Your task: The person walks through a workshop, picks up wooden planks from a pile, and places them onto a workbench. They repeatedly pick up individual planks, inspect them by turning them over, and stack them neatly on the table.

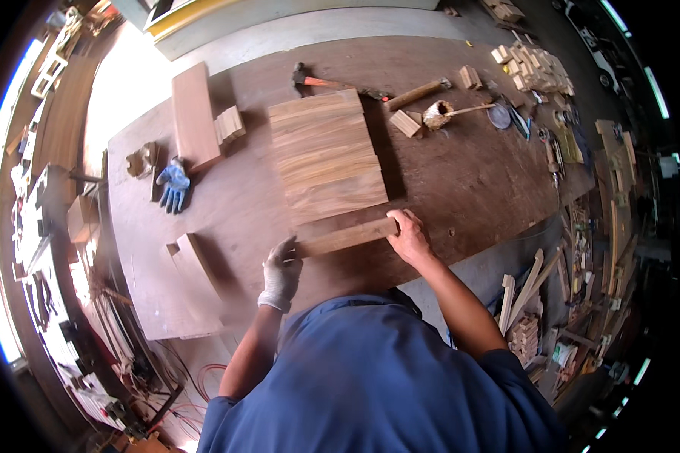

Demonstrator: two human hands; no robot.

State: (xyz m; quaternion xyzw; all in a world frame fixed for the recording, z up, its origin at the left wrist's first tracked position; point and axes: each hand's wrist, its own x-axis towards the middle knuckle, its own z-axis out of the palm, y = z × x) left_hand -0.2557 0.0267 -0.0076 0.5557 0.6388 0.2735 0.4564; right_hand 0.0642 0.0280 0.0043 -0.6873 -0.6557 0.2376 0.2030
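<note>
A narrow wooden board (346, 238) lies crosswise in front of me, held at both ends. My left hand (281, 276), in a pale work glove, closes on its left end. My bare right hand (411, 237) grips the right end, with the thumb toward the near side of the panel. Just beyond the board is a panel of wooden planks laid edge to edge (325, 155), its grain running left to right. A dark strip shows between the panel and the board.
Around the brown worktable (446, 204) lie a hammer (317, 79), a wooden mallet handle (417, 95), a glue pot with a stick (436, 115), a blue glove (174, 183) and a wide plank (195, 113). Small wooden blocks (536, 69) are piled at the far right.
</note>
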